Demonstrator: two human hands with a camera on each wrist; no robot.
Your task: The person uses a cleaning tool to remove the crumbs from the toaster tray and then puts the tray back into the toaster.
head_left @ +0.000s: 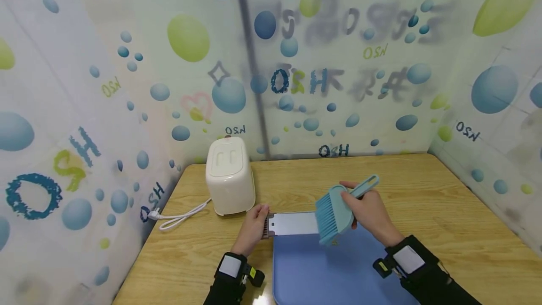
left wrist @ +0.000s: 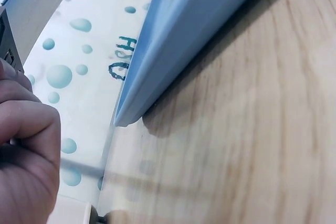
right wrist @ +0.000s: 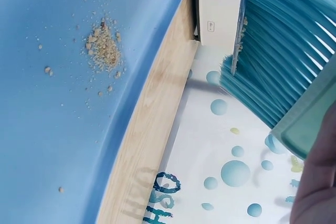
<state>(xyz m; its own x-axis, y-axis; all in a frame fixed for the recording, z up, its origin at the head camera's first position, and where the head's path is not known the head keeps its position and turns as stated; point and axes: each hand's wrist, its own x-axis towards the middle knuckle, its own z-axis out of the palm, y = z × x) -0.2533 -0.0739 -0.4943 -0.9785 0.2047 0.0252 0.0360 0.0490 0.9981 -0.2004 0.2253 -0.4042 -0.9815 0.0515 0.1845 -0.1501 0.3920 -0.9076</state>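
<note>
My left hand (head_left: 253,229) grips the grey end of a flat metal crumb tray (head_left: 294,224), holding it level above the far side of a blue tray (head_left: 322,276). In my right hand (head_left: 374,215) is a light-blue hand brush (head_left: 336,215), held by its handle and head. Its bristles (right wrist: 283,45) lie across the right end of the crumb tray, whose thin edge shows with crumbs along it in the right wrist view. A small heap of crumbs (right wrist: 104,48) sits in the blue tray, with loose bits scattered round it.
A cream-white toaster (head_left: 228,173) stands behind my left hand. Its coiled white cord and plug (head_left: 179,219) lie on the wooden table (head_left: 449,229) to the left. Patterned curtains (head_left: 355,69) close off the back and sides.
</note>
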